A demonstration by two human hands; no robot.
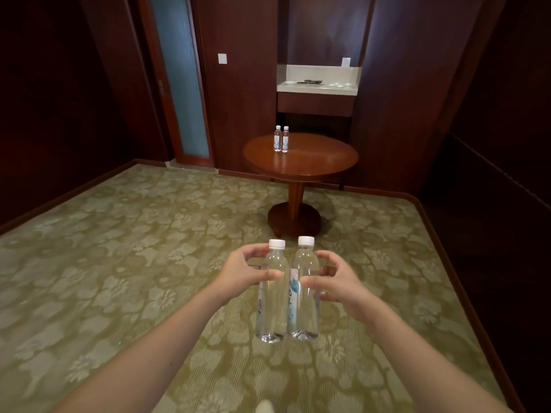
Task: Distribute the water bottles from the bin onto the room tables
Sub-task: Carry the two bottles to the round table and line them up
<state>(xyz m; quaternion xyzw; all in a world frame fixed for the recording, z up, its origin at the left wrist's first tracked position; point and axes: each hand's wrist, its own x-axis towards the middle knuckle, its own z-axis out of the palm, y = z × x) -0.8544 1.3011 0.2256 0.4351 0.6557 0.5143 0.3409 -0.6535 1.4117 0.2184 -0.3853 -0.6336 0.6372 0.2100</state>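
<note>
Forearms (167,338) out, one bottle per hand, over carpet (119,234).
Fingers (268,274) of left hand (241,272) curl round left bottle (272,305) at upper body; right hand (340,281) same on right bottle (305,305); bottles touching. Full, capped (likely thin-walled, prob. slick): hold mid-body, no squeezing. Ahead, round table (313,162) has 2 bottles (281,140).

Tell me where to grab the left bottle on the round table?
Grip the left bottle round its slim middle, coming from its left or the front. It stands upright on the round table, and the other bottle stands close on its right, blocking that side.
</note>
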